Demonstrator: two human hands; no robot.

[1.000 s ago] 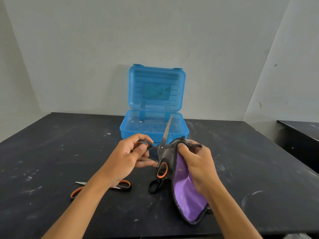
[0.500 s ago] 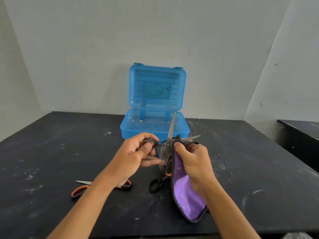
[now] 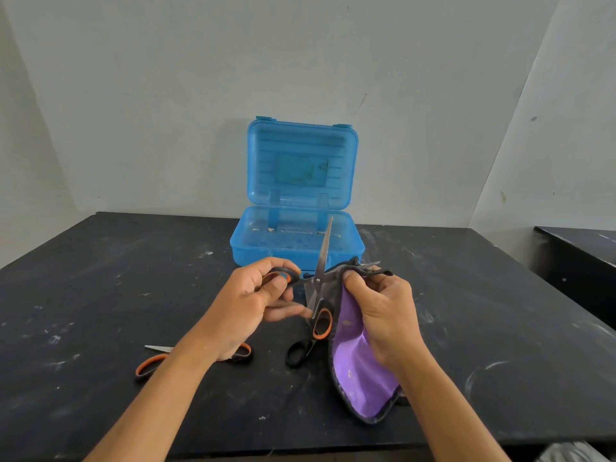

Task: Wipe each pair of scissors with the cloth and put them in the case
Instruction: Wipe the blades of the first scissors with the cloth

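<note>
A black, paint-flecked surface [image 3: 100,295] is seen filling the lower half of the head view, set against pale walls [image 3: 166,95]. A second dark surface [image 3: 580,258] is partly visible at the right edge.

A translucent blue case [image 3: 296,241] is placed at the back centre of the surface, its lid [image 3: 301,163] standing upright and open; only small pale specks are noted in the tray.

A cloth [image 3: 358,368], purple on the inner face and dark grey at the border, is held up in front of the case and hangs down to the surface at its lower end. It is gripped by the right hand [image 3: 383,315], whose thumb and fingers are curled and pinch the cloth's top edge around one blade of the scissors.

An opened pair of scissors [image 3: 318,285] with orange-and-black handles is held above the surface between the two hands. One blade points up in front of the case; the other is wrapped in the cloth, with its tip showing just beyond the fold. The upper handle loop is pinched by the left hand [image 3: 253,305], fingers curled about it; the lower loop hangs free beside the cloth.

A second orange-handled pair [image 3: 156,360] lies flat on the surface under the left forearm, partly hidden by it. A black handle loop [image 3: 296,353] is seen on the surface below the held pair; its blades are hidden.
</note>
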